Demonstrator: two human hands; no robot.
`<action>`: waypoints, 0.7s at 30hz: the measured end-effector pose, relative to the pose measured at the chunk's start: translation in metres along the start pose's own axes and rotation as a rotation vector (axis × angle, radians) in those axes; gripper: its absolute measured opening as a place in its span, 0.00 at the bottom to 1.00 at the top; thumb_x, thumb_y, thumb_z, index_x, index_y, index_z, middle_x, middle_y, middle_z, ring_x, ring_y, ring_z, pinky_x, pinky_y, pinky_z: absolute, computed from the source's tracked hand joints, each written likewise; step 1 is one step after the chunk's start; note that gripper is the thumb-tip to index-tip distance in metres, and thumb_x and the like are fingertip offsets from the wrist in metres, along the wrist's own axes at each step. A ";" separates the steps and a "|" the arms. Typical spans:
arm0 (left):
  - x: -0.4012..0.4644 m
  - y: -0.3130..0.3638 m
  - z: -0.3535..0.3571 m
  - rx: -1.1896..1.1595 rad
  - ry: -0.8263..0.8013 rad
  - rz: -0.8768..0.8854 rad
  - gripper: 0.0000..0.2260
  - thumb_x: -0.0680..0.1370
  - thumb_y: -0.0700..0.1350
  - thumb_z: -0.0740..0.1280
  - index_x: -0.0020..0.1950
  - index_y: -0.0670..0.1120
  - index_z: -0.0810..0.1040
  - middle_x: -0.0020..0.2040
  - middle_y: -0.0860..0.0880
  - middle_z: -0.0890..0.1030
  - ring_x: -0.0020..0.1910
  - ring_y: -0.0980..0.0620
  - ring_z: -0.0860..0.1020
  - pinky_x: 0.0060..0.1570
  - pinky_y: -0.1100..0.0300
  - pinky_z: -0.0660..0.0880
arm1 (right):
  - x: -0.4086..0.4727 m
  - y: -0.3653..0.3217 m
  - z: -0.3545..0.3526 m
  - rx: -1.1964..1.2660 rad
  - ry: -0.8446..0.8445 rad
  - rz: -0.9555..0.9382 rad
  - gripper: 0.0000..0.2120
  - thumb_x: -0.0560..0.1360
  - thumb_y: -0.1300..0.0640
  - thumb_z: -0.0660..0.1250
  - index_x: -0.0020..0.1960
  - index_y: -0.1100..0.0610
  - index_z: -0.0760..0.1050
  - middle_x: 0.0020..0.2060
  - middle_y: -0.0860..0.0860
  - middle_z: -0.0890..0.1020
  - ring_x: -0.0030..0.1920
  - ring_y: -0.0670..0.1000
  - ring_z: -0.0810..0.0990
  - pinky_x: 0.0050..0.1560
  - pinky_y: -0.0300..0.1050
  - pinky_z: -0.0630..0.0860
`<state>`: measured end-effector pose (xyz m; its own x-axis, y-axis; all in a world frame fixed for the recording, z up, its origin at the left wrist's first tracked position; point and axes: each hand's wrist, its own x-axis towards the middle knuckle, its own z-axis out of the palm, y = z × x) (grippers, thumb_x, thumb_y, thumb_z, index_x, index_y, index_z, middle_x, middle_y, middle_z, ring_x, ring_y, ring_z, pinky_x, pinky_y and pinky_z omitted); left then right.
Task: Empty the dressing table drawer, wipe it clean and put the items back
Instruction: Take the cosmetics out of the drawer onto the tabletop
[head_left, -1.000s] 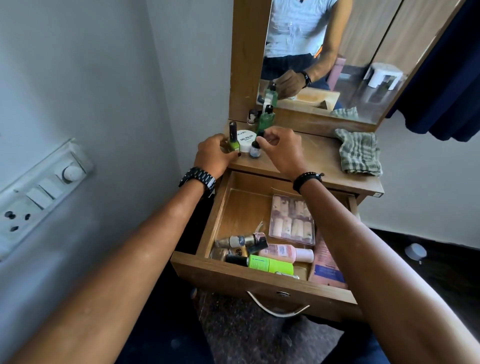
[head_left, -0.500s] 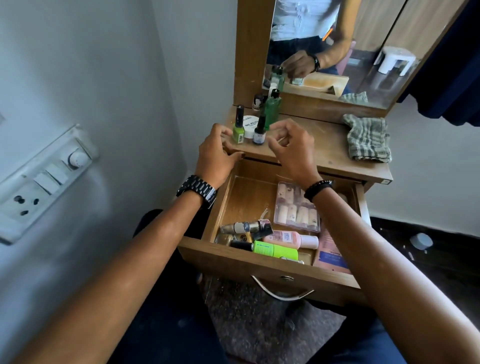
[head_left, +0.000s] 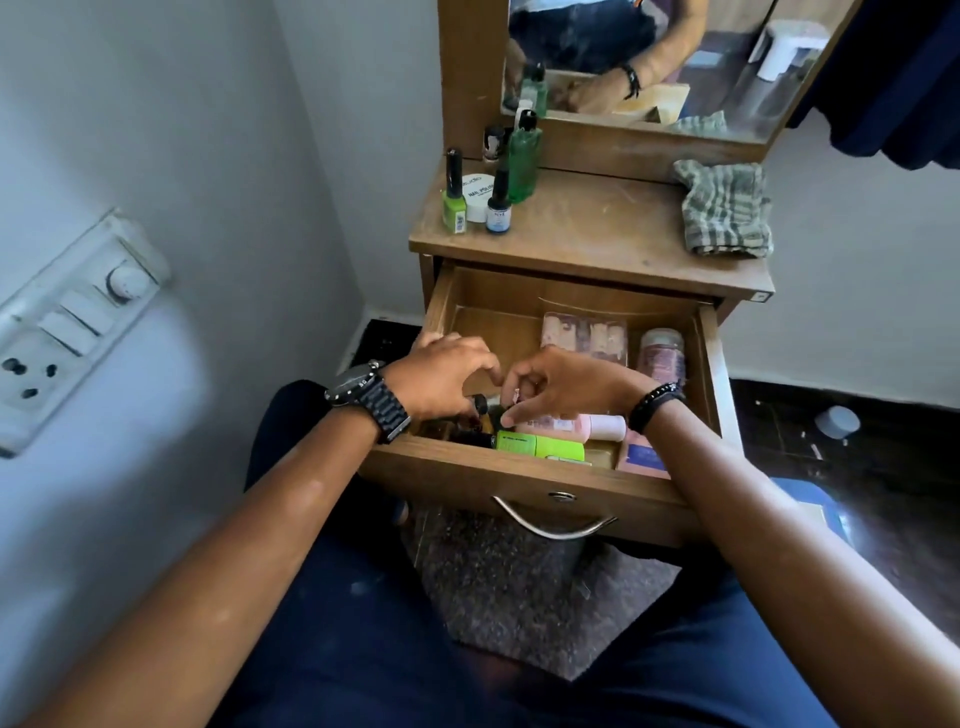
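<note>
In drawer (head_left: 457, 312), 7 o'clock corner: both hands, left (head_left: 441, 376), right (head_left: 563, 384), fingers curled onto small bottles (head_left: 485, 405); grasp unclear. Lift upright, avoid spills.

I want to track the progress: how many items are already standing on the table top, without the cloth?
5: lime nail polish bottle, white jar, small blue-labelled bottle, tall green bottle, and a small dark-capped bottle at the back by the mirror frame. More may be hidden behind them.
</note>
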<state>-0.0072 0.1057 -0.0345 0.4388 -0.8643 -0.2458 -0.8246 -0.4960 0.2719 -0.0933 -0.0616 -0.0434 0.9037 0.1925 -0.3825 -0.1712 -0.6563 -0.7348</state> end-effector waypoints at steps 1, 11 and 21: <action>-0.001 -0.001 0.003 0.027 -0.015 -0.006 0.18 0.72 0.46 0.70 0.61 0.52 0.72 0.65 0.53 0.71 0.67 0.53 0.65 0.71 0.51 0.48 | 0.001 0.000 0.000 -0.023 0.002 0.010 0.11 0.70 0.52 0.73 0.49 0.56 0.78 0.31 0.46 0.78 0.29 0.41 0.72 0.30 0.33 0.66; -0.003 -0.003 0.010 -0.062 0.028 -0.044 0.15 0.72 0.41 0.70 0.57 0.51 0.75 0.52 0.54 0.82 0.58 0.57 0.76 0.71 0.54 0.37 | -0.004 0.009 -0.002 -0.313 0.110 -0.024 0.03 0.73 0.55 0.71 0.44 0.54 0.79 0.32 0.44 0.74 0.32 0.42 0.70 0.35 0.35 0.64; -0.006 0.001 -0.001 -0.419 0.340 -0.098 0.12 0.72 0.42 0.71 0.55 0.48 0.78 0.53 0.50 0.80 0.51 0.53 0.77 0.51 0.59 0.75 | -0.006 0.007 -0.010 0.062 0.325 -0.132 0.07 0.73 0.55 0.70 0.50 0.55 0.82 0.43 0.51 0.85 0.34 0.48 0.80 0.32 0.35 0.76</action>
<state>-0.0108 0.1105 -0.0315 0.6546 -0.7560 0.0068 -0.5918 -0.5068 0.6269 -0.0960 -0.0746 -0.0409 0.9956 0.0239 -0.0908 -0.0589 -0.5937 -0.8025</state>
